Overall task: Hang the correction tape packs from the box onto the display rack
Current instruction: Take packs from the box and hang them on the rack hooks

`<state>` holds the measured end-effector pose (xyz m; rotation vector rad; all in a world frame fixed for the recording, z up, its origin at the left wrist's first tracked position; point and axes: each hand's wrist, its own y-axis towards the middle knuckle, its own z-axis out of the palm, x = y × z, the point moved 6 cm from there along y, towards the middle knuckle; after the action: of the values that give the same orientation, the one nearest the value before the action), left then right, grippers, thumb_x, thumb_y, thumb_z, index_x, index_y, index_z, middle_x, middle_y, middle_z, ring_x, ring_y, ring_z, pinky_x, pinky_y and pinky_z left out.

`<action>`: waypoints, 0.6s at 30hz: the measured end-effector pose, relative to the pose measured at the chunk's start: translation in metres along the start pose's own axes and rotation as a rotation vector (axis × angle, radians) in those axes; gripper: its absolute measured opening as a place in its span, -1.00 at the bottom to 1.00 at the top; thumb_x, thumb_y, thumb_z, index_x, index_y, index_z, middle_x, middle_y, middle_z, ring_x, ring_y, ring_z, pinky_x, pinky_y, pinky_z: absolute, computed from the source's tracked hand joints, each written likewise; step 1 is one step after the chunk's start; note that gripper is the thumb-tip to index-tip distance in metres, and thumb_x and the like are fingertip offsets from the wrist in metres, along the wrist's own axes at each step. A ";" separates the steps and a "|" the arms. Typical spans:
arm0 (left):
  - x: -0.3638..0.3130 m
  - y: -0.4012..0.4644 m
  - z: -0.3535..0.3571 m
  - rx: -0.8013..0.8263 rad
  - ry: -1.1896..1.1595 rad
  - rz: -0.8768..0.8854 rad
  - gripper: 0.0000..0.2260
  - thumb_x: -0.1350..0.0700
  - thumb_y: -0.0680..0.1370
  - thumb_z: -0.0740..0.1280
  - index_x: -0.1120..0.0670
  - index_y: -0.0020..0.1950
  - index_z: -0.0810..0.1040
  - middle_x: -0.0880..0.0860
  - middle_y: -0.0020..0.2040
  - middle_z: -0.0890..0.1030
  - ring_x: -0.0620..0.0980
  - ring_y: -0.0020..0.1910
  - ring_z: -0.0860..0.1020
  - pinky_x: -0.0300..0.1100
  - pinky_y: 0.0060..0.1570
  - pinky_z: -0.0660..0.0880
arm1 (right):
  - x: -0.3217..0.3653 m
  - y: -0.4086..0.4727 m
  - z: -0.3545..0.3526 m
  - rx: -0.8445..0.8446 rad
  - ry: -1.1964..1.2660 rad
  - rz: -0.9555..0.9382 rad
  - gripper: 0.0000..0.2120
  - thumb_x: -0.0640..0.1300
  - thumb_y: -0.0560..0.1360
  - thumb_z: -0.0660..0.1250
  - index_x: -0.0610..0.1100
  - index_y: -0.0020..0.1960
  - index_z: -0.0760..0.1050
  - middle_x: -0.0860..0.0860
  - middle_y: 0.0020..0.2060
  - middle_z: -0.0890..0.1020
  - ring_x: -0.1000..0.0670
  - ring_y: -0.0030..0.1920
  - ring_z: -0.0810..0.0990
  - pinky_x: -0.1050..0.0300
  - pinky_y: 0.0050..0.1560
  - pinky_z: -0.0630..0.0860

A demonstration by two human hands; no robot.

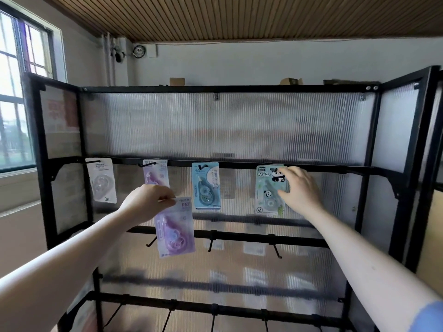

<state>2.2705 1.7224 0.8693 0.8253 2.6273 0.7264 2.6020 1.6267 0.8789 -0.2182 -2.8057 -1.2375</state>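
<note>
A black display rack [230,89] with ribbed translucent panels fills the view. On its upper rail hang a white pack [102,180], a purple pack [156,172], a blue pack [206,185] and a panda pack [268,190]. My left hand [146,202] pinches the top edge of a second purple pack [175,228], held in the air below the hanging purple one. My right hand [299,188] grips the right edge of the panda pack, thumb on its front. The box is out of view.
A second rail carries several bare black hooks [211,243]. Another rail with hooks [167,317] runs near the bottom. A window [14,104] is at the left. Small cardboard boxes [177,81] sit on top of the rack.
</note>
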 end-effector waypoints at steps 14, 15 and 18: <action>0.037 -0.013 -0.010 -0.032 -0.023 -0.061 -0.86 -0.03 0.50 0.37 0.02 -0.09 0.63 -0.06 -0.23 0.60 -0.02 -0.22 0.55 -0.15 -0.24 0.48 | 0.077 -0.010 0.038 0.170 0.055 -0.106 -0.48 -0.09 0.52 0.30 -0.07 0.44 0.26 -0.04 0.30 0.41 -0.06 0.30 0.37 0.07 0.26 0.34; 0.043 -0.012 -0.009 -0.031 -0.027 -0.065 -0.87 -0.03 0.49 0.38 0.02 -0.10 0.63 -0.06 -0.23 0.60 -0.01 -0.22 0.55 -0.14 -0.23 0.49 | 0.083 -0.009 0.043 0.182 0.057 -0.108 -0.48 -0.09 0.52 0.30 -0.07 0.44 0.26 -0.03 0.31 0.41 -0.05 0.30 0.36 0.08 0.25 0.33; 0.062 -0.006 -0.009 -0.029 -0.049 -0.076 -0.90 -0.02 0.46 0.40 -0.01 -0.14 0.61 -0.09 -0.28 0.55 -0.03 -0.24 0.53 -0.17 -0.25 0.45 | 0.100 -0.004 0.059 0.209 0.083 -0.095 -0.48 -0.09 0.53 0.29 -0.05 0.45 0.24 -0.01 0.32 0.40 -0.02 0.31 0.36 0.12 0.24 0.33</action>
<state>2.2147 1.7522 0.8661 0.7219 2.5828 0.7133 2.5025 1.6784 0.8479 -0.0211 -2.8746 -0.9357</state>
